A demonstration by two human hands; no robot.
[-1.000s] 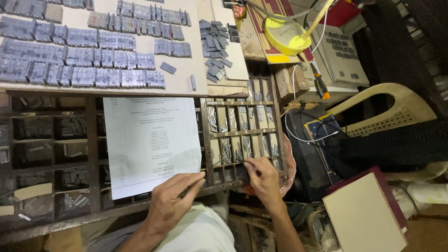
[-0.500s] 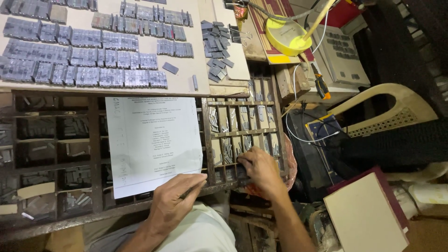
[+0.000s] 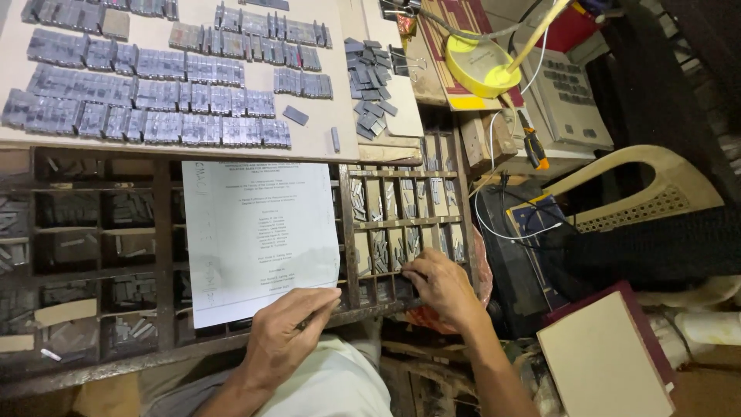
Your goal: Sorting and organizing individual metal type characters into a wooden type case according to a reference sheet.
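Observation:
A wooden type case with many small compartments of metal type lies in front of me. A printed white sheet rests on its middle. My left hand sits at the sheet's lower edge, fingers curled around a thin dark bar. My right hand reaches into the small compartments at the case's lower right. Its bent fingertips are down among the type pieces, and whatever they pinch is hidden.
A pale board above the case carries several rows of set type blocks and a loose pile of type. To the right are a yellow lamp, a cream plastic chair, cables and a maroon-edged book.
My right hand's fingers have shifted slightly among the lower right compartments. My left hand has stayed at the sheet's lower edge.

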